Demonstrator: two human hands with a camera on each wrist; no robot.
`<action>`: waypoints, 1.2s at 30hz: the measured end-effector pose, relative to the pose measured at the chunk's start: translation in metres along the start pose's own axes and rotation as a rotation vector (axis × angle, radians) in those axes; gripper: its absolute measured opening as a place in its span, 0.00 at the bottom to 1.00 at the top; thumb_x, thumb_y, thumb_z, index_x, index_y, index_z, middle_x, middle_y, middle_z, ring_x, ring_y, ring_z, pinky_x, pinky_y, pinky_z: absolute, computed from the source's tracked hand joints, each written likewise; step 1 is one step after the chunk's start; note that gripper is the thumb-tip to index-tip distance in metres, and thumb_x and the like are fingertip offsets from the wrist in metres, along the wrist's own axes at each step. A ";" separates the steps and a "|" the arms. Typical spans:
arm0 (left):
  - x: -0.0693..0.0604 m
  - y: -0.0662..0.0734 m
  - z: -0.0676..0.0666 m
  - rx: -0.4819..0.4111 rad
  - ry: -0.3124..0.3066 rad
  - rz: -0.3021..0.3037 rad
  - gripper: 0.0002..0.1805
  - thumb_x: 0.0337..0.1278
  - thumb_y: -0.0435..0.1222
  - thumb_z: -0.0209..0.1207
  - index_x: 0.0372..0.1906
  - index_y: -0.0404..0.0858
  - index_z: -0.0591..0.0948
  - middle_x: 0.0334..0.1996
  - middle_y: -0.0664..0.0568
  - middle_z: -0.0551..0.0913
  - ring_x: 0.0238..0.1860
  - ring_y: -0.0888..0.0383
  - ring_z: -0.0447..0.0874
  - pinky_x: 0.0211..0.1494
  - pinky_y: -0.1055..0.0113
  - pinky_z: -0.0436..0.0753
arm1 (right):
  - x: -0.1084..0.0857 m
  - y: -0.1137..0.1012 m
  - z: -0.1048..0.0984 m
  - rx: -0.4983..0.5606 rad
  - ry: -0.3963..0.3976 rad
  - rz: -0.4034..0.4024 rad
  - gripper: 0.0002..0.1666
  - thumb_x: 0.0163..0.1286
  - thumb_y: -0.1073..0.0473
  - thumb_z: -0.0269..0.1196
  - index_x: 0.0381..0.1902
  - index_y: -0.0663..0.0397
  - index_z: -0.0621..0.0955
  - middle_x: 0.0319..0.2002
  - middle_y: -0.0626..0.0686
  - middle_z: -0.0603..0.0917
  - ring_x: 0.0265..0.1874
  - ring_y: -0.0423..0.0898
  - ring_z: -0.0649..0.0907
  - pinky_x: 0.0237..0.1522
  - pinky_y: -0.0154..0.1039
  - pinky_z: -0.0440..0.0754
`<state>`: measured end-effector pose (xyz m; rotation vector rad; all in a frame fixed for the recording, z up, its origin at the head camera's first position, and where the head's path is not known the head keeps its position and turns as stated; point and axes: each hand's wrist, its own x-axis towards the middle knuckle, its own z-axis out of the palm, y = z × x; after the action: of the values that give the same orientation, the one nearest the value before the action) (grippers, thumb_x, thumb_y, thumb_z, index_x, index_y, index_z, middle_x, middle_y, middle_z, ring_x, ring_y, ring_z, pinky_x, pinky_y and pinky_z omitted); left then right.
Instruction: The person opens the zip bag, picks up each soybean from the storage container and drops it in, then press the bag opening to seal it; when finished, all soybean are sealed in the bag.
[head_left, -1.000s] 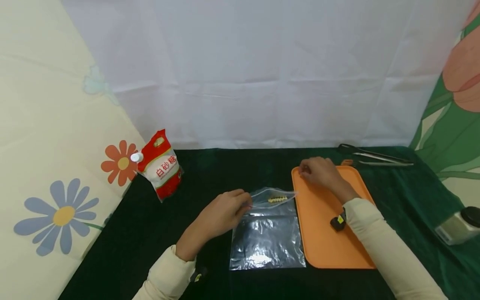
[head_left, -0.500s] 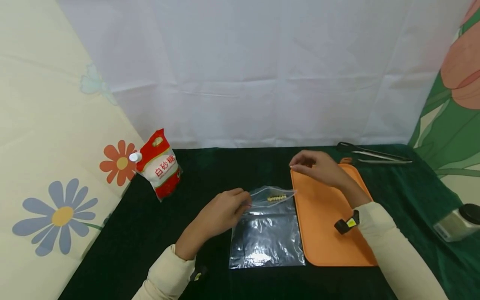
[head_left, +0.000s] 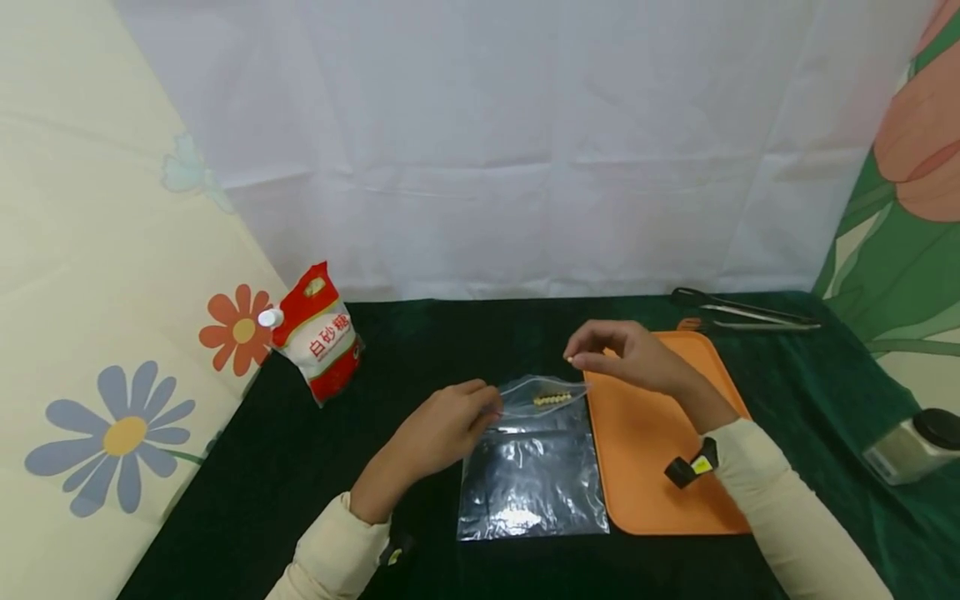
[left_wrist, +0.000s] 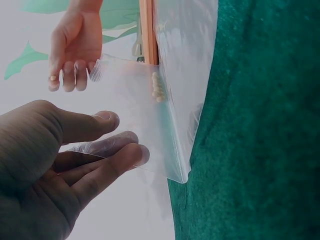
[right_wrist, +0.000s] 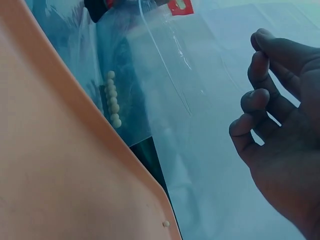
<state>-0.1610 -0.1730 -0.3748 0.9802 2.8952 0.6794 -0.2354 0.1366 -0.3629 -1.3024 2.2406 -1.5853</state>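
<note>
A clear zip-lock bag (head_left: 534, 487) lies flat on the dark green cloth, its mouth gaping. Several small pale-yellow balls (head_left: 552, 399) lie in a row inside near the opening. My left hand (head_left: 447, 423) holds the left corner of the bag's mouth, plastic between thumb and fingers, as the left wrist view shows. Just above and right of the mouth, my right hand (head_left: 630, 358) pinches one small pale ball (head_left: 570, 359) between thumb and index finger. Beneath that hand is an orange tray (head_left: 660, 467); another small ball (right_wrist: 166, 224) sits by its edge.
A red and white bag of white sugar (head_left: 318, 333) with a white cap stands at the left. Behind the tray lie metal tongs (head_left: 750, 312) with black ends. A jar (head_left: 907, 450) with a black lid is at the far right.
My right hand has lifted from the tray's far left edge and moved left toward the bag's mouth with the small ball. My left hand stays on the bag.
</note>
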 end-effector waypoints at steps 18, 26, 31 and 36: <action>-0.001 -0.002 0.002 0.008 0.008 -0.014 0.10 0.63 0.32 0.64 0.48 0.43 0.83 0.40 0.60 0.80 0.34 0.69 0.78 0.35 0.75 0.80 | 0.009 0.018 -0.011 -0.436 0.127 0.117 0.08 0.75 0.49 0.62 0.46 0.40 0.84 0.35 0.43 0.83 0.28 0.44 0.75 0.29 0.41 0.74; -0.001 -0.002 0.002 0.020 0.012 -0.016 0.11 0.63 0.32 0.64 0.49 0.42 0.83 0.40 0.59 0.80 0.33 0.69 0.78 0.35 0.76 0.80 | 0.018 0.040 -0.031 -0.757 0.124 0.372 0.09 0.74 0.53 0.63 0.46 0.49 0.85 0.36 0.47 0.84 0.31 0.44 0.80 0.34 0.46 0.79; -0.001 -0.002 0.003 0.022 0.010 -0.018 0.11 0.63 0.32 0.64 0.49 0.43 0.83 0.39 0.60 0.80 0.33 0.69 0.78 0.35 0.75 0.80 | 0.020 0.057 -0.034 -0.879 0.055 0.449 0.09 0.73 0.54 0.64 0.46 0.50 0.86 0.36 0.49 0.85 0.30 0.46 0.81 0.34 0.47 0.80; -0.001 -0.001 0.003 0.020 0.000 -0.013 0.10 0.64 0.32 0.63 0.48 0.43 0.83 0.39 0.60 0.79 0.33 0.69 0.77 0.35 0.75 0.80 | 0.022 0.071 -0.031 -0.932 -0.001 0.459 0.08 0.72 0.55 0.64 0.45 0.50 0.86 0.38 0.51 0.85 0.29 0.46 0.79 0.33 0.45 0.78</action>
<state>-0.1603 -0.1730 -0.3781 0.9618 2.9113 0.6510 -0.3064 0.1505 -0.3984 -0.7489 3.0936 -0.3620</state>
